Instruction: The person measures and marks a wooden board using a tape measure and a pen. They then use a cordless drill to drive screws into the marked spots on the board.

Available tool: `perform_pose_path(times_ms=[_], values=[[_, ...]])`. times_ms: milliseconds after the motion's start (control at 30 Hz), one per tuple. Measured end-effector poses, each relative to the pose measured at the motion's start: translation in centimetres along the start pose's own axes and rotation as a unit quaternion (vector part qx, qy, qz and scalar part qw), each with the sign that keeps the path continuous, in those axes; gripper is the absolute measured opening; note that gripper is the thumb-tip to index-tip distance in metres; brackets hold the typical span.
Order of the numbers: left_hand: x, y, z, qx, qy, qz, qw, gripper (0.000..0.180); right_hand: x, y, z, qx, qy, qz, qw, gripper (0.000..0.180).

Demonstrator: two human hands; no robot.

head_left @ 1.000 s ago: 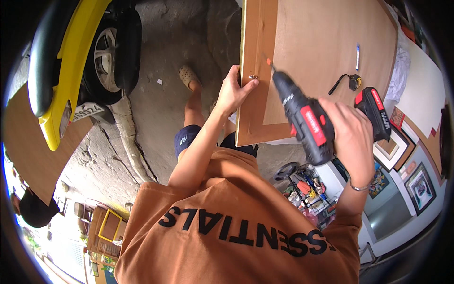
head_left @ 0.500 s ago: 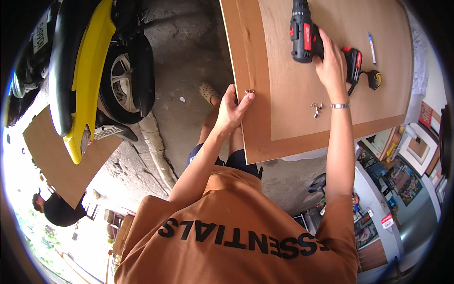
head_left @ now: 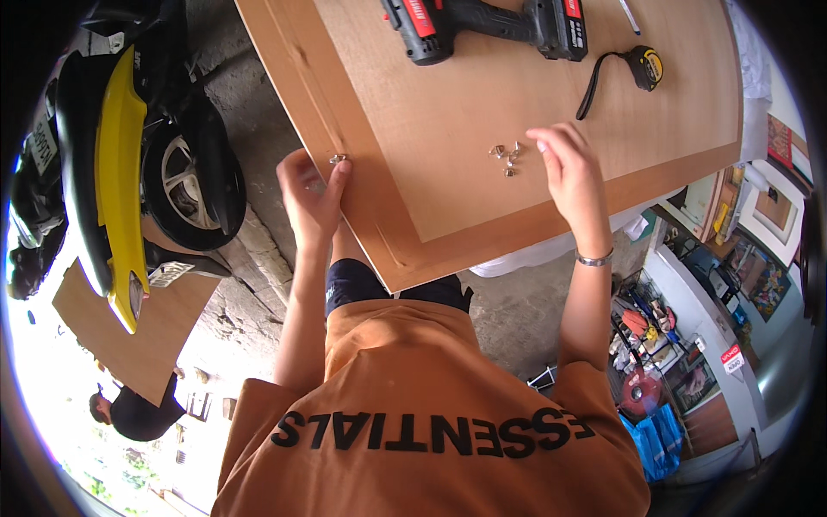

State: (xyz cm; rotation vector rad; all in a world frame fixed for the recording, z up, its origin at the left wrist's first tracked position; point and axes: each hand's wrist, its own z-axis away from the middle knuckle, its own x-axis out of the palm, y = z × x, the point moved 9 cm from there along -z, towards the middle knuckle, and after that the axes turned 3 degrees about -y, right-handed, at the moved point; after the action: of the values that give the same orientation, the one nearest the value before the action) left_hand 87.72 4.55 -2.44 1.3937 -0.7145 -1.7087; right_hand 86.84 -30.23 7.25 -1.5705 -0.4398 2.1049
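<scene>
Change: cordless drill [head_left: 482, 24] now laid down, top of frame.
Right hand [head_left: 564, 168]: empty, fingers spread, reaching the loose screws [head_left: 506, 155] at centre.
Left hand [head_left: 310, 194]: pinching a small metal fitting [head_left: 338, 158] at the wooden panel [head_left: 448, 198] edge.

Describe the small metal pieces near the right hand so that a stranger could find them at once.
On the brown wooden panel, look just left of the right hand. The small metal pieces lie there in a loose shiny cluster, far smaller than the drill and tape measure above.
</scene>
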Motion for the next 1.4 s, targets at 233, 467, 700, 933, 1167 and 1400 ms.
perform_pose_path(times_ms=[233,467,700,933,1167,1400], values=[[7.0,11.4,5.3,0.260,-0.092,-0.115,0.954,0.029,2.5,1.5,1.0,-0.154,-0.010,0.026,0.988,0.027],[15.3,15.7,3.9,0.287,-0.127,-0.196,0.929,0.029,2.5,3.9,1.6,-0.103,0.003,0.011,0.995,0.025],[16.7,15.9,3.7,0.250,-0.149,-0.226,0.930,0.017,1.9,5.1,2.7,-0.062,0.010,0.002,0.998,0.023],[15.7,12.6,4.0,-0.107,-0.278,0.252,0.921,0.013,2.3,4.7,2.8,0.026,0.032,-0.343,0.938,0.007],[13.4,12.4,5.1,-0.187,-0.214,0.360,0.889,0.016,4.1,0.0,2.7,0.023,0.008,-0.477,0.878,0.007],[11.6,11.4,4.9,-0.169,-0.198,0.357,0.897,0.018,4.7,-2.8,1.9,0.001,0.008,-0.421,0.907,0.005]])
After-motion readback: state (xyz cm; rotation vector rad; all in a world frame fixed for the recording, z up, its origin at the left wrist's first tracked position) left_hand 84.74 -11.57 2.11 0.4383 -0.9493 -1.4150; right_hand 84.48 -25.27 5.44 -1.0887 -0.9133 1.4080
